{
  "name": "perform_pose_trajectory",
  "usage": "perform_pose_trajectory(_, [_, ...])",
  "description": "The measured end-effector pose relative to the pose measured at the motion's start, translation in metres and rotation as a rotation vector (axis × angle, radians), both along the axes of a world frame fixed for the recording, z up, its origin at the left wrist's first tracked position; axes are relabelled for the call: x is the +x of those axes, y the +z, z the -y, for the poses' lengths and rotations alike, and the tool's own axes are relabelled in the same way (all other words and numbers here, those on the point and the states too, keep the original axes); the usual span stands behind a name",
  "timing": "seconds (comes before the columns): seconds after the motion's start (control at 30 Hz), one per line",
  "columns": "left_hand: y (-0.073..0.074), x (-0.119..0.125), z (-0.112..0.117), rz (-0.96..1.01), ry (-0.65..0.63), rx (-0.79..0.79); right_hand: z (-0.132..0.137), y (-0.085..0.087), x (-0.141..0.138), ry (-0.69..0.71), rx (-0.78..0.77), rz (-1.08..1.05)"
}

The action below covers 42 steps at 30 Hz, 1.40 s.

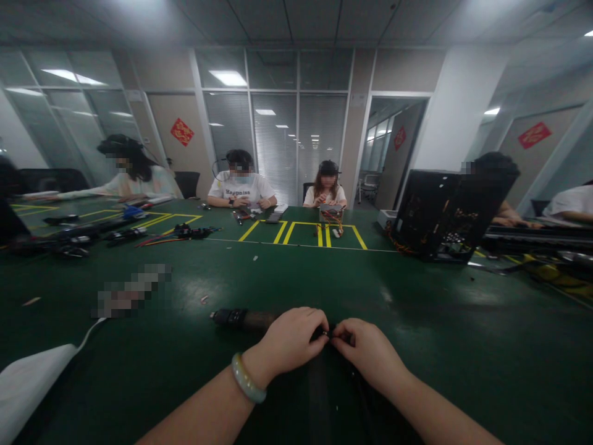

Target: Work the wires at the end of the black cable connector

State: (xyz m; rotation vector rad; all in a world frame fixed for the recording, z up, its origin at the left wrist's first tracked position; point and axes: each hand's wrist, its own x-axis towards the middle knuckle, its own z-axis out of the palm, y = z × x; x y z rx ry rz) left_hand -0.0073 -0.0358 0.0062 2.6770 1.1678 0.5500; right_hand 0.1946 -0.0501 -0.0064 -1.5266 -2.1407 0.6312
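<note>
Fingers of the left hand [296, 340] close around the right end of a dark cylindrical tool [243, 319] at the green bench [417, 296], directly before the person. The right hand [370, 352] pinches a small dark piece [330, 334] at that end; whether piece and tool touch is too small to tell. A bracelet [248, 378] circles the left wrist.
</note>
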Motion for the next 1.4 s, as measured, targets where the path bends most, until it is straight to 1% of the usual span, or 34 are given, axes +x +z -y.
perform_pose_trajectory(0.33, [-0.001, 0.001, -0.001, -0.004, -0.018, 0.001, 0.001, 0.001, 0.000, -0.007, 0.025, 0.001])
perform_pose_trajectory(0.53, [0.000, 0.002, 0.000, -0.017, 0.030, 0.001, 0.000, -0.001, 0.001, -0.005, 0.004, 0.004])
perform_pose_trajectory(0.9, [-0.003, 0.001, -0.001, -0.008, 0.009, 0.016, -0.001, -0.001, 0.002, -0.002, 0.011, -0.022])
perform_pose_trajectory(1.13, [-0.006, 0.001, -0.002, -0.035, 0.022, 0.030, -0.003, -0.006, 0.002, 0.009, 0.001, -0.051])
perform_pose_trajectory(1.27, [-0.004, 0.001, -0.002, -0.047, 0.013, 0.034, -0.005, -0.009, 0.003, 0.001, 0.004, -0.059])
perform_pose_trajectory(1.4, [-0.001, 0.001, 0.000, -0.033, 0.007, 0.031, -0.004, -0.007, 0.004, 0.012, 0.002, -0.076])
